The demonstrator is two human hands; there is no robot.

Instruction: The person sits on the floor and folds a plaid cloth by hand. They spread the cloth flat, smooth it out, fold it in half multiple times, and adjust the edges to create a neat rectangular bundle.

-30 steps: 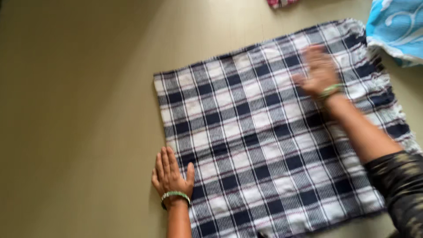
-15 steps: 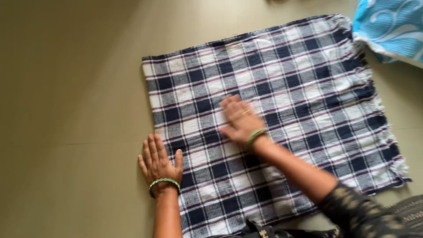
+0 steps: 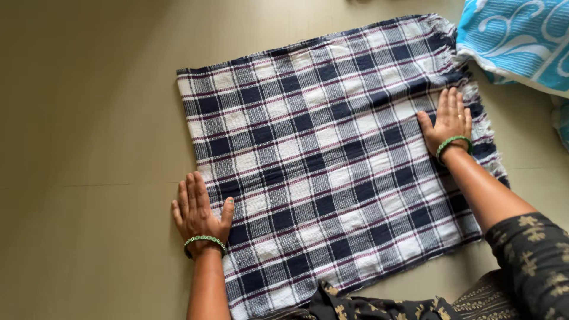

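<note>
A navy, white and maroon checked cloth (image 3: 332,154) lies spread flat on a beige tiled floor (image 3: 89,118), with a fringe along its right edge. My left hand (image 3: 198,210) lies flat, fingers apart, at the cloth's left edge near the front corner, thumb touching the fabric. My right hand (image 3: 447,121) presses flat on the cloth near the fringed right edge. Both wrists wear green bead bangles. Neither hand grips anything.
A light blue fabric with white swirls (image 3: 521,38) sits at the top right, just beyond the cloth's fringe. My dark patterned garment (image 3: 379,308) shows along the bottom edge. Bare floor stretches to the left.
My right hand has slid from the middle of the cloth out to its fringed right edge. My left hand has stayed at the left edge.
</note>
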